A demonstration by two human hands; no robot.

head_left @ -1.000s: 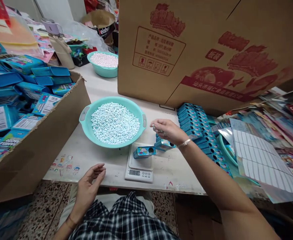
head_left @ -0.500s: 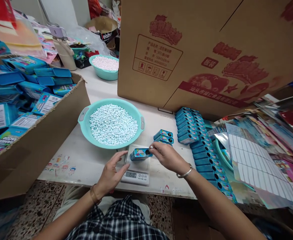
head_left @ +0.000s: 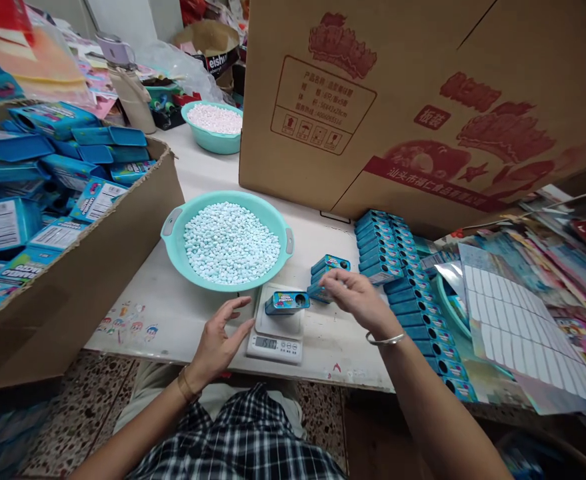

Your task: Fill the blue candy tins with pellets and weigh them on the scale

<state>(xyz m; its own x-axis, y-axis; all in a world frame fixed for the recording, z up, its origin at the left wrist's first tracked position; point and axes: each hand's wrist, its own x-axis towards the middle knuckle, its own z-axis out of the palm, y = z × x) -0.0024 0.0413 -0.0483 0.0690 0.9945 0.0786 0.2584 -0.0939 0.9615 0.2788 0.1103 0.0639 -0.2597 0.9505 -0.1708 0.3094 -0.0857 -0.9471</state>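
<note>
A small blue candy box [head_left: 287,301] lies on a white digital scale [head_left: 277,335] at the table's front edge. My left hand [head_left: 220,340] hovers just left of the scale, fingers apart and holding nothing. My right hand [head_left: 355,299] is to the right of the scale, its fingers closed on another small blue box [head_left: 319,293] beside a short stack of the same boxes [head_left: 330,264]. Behind the scale stands a teal basin [head_left: 175,230] filled with pale round candies [head_left: 230,242].
Rows of blue boxes [head_left: 397,267] run along the right. A big cardboard carton [head_left: 413,100] stands behind them. An open carton of blue packs [head_left: 47,200] is at the left. A second teal bowl [head_left: 214,127] sits far back. Sticker sheets [head_left: 517,320] lie at the right.
My left hand rose from my lap to beside the scale. My right hand came down to the box on the scale, then moved right onto another small box.
</note>
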